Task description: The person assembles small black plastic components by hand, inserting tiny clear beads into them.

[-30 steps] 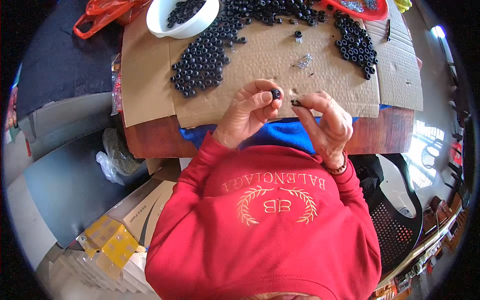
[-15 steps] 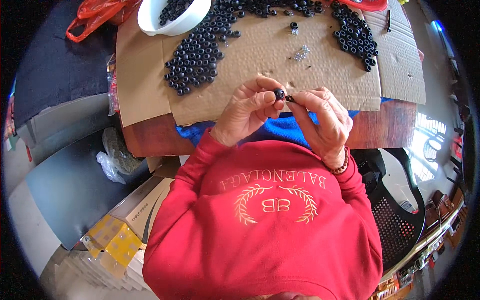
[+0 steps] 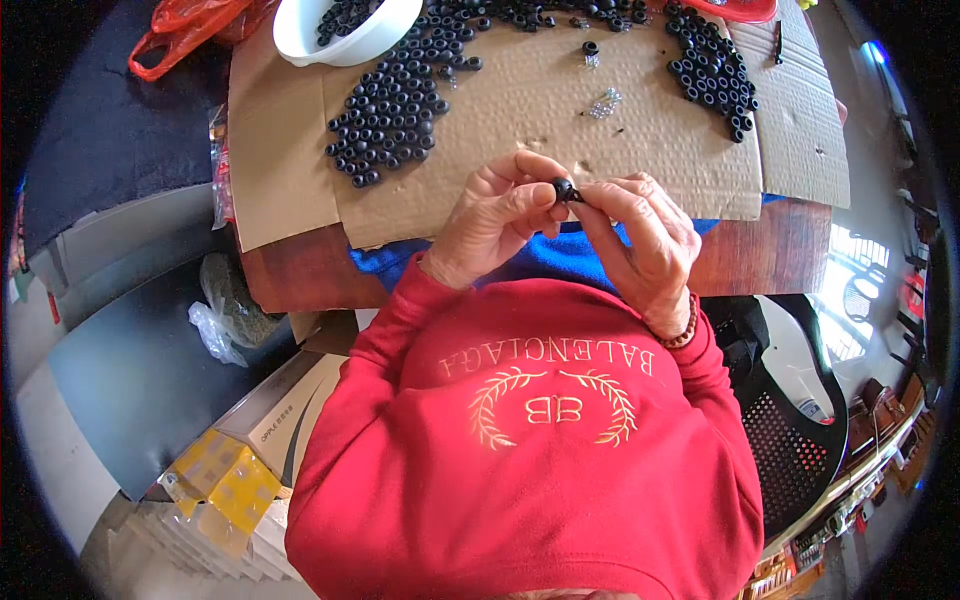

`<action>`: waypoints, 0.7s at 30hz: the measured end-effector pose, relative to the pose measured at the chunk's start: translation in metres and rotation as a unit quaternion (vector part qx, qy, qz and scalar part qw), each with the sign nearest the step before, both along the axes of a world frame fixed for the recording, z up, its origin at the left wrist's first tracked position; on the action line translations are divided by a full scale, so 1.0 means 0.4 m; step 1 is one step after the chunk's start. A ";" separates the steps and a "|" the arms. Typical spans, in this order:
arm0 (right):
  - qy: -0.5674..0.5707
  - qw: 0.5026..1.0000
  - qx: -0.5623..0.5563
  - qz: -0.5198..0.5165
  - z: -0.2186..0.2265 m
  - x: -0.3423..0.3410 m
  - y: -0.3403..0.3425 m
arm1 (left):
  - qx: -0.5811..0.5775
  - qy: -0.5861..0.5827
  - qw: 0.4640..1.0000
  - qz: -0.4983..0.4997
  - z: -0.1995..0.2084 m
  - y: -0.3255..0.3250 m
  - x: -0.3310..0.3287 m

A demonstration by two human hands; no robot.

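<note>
Over the near edge of the cardboard, my left hand pinches a round black bead-like piece with a hole. My right hand is closed, its fingertips pinching a small black part that touches the bead. Whether the part sits inside the hole cannot be made out. On the cardboard ahead, a batch of similar black pieces lies to the left and another batch to the right. Between them are a small pile of clear, shiny bits and a lone black piece.
A white bowl with black pieces stands at the far left, near a red plastic bag. A red tray shows at the far edge. Blue cloth hangs over the wooden table's near edge. A black perforated chair stands at right.
The small gap between the bead and the black part has closed, and the two now touch. My right fingertips have come slightly left, toward the left hand.
</note>
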State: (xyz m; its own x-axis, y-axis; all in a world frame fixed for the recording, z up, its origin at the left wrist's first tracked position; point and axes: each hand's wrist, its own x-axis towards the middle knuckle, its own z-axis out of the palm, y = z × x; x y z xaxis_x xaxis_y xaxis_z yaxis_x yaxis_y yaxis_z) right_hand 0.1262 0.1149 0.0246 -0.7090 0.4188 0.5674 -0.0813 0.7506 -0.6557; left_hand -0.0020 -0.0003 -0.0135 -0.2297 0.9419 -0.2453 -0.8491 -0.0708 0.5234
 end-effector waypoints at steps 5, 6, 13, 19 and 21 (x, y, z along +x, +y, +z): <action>0.005 1.000 0.002 -0.003 -0.001 -0.006 0.003 | -0.008 0.010 1.000 -0.012 -0.001 0.001 -0.005; -0.001 1.000 0.003 -0.005 -0.002 -0.006 0.004 | -0.015 0.014 1.000 -0.011 -0.001 0.001 -0.006; -0.026 0.998 -0.044 0.038 0.003 -0.008 0.009 | -0.013 0.039 0.999 -0.015 0.005 -0.003 -0.011; -0.065 0.966 -0.207 0.143 -0.015 0.004 0.046 | -0.040 0.060 0.997 -0.040 0.003 0.001 -0.001; -0.073 0.958 -0.229 0.153 -0.019 -0.001 0.051 | -0.039 0.061 0.997 -0.024 0.011 0.008 -0.007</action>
State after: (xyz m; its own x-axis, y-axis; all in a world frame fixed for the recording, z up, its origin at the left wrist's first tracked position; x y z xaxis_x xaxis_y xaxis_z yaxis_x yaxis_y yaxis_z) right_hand 0.1257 0.1353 0.0172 -0.8963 0.3597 0.2593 -0.1347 0.3361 -0.9321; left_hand -0.0049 0.0028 -0.0092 -0.2178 0.9317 -0.2905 -0.7809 0.0122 0.6246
